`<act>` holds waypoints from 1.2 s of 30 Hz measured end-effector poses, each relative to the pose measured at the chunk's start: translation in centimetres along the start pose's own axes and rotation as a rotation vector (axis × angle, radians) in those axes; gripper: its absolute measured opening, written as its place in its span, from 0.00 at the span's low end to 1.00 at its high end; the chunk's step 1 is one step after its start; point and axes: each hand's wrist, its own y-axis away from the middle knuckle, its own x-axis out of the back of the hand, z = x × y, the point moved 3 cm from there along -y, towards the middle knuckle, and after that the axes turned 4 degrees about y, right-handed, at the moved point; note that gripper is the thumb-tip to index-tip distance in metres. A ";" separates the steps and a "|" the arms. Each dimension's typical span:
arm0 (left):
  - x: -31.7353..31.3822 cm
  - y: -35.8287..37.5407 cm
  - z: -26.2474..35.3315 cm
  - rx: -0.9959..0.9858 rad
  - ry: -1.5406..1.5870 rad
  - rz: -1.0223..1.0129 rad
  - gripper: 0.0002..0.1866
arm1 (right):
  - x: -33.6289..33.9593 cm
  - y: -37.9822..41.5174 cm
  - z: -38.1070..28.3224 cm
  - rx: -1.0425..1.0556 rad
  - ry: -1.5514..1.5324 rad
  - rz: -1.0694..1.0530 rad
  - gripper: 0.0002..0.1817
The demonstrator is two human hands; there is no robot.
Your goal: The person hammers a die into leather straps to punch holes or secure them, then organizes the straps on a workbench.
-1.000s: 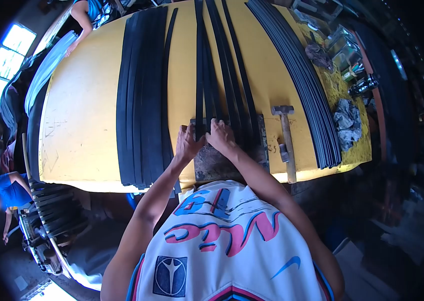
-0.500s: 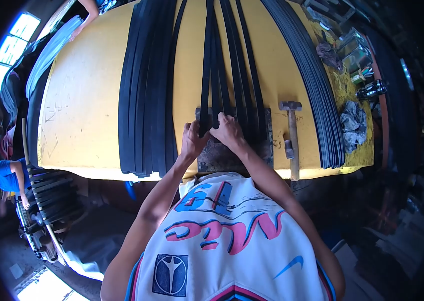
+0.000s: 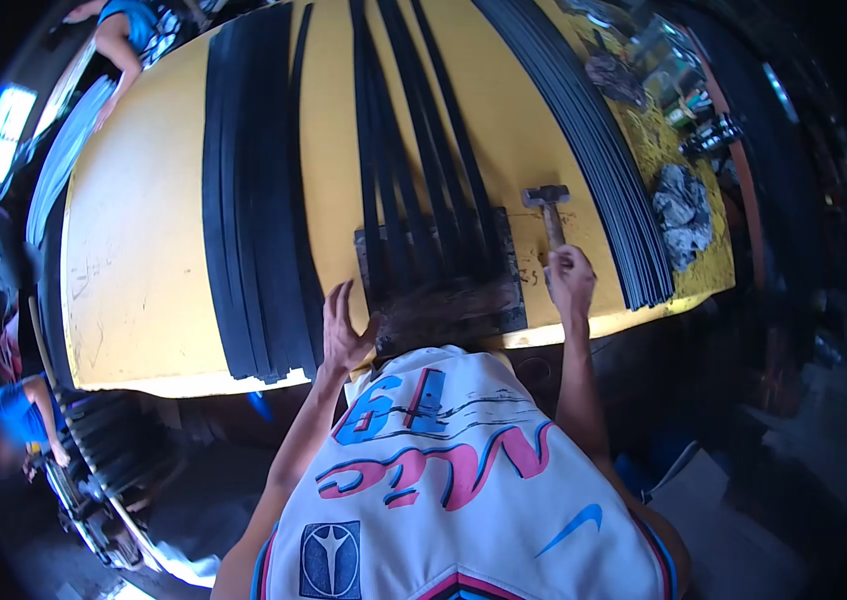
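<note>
My right hand (image 3: 571,282) is closed around the wooden handle of a hammer (image 3: 546,196), whose steel head points away from me over the yellow table. My left hand (image 3: 346,330) holds nothing; its fingers are spread beside the left edge of a dark, worn plate (image 3: 453,318). Several black flat strips (image 3: 433,190) run down the table, and their near ends lie on this plate. A small tool that lay beside the hammer handle is mostly hidden by my right hand.
A wide bundle of black strips (image 3: 255,200) lies left on the yellow table (image 3: 143,250), another stack (image 3: 583,150) right. Crumpled grey plastic (image 3: 681,215) sits at the right edge. One person's arm (image 3: 121,75) reaches the far left corner; another person (image 3: 18,410) is lower left.
My hands have left the strips on the plate. The right moved right and took hold of the hammer handle; the left drew back and opened. The whole view has shifted and turned slightly.
</note>
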 end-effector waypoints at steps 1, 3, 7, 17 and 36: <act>-0.2 0.5 -0.6 0.015 0.017 0.047 0.36 | 1.9 0.3 1.0 0.004 0.244 0.116 0.13; -0.1 0.8 -0.7 0.038 0.082 0.139 0.31 | 3.5 1.2 2.8 -0.061 0.424 0.053 0.11; -0.5 -0.6 0.5 0.053 0.137 0.214 0.21 | 1.1 3.3 1.5 0.278 0.612 0.004 0.13; -8.4 -6.3 10.1 0.172 0.585 -0.436 0.13 | -2.2 3.2 3.3 0.218 0.660 -0.080 0.22; -14.8 -1.7 14.7 0.862 1.223 0.044 0.23 | 4.3 -0.9 1.2 0.099 0.285 -0.404 0.39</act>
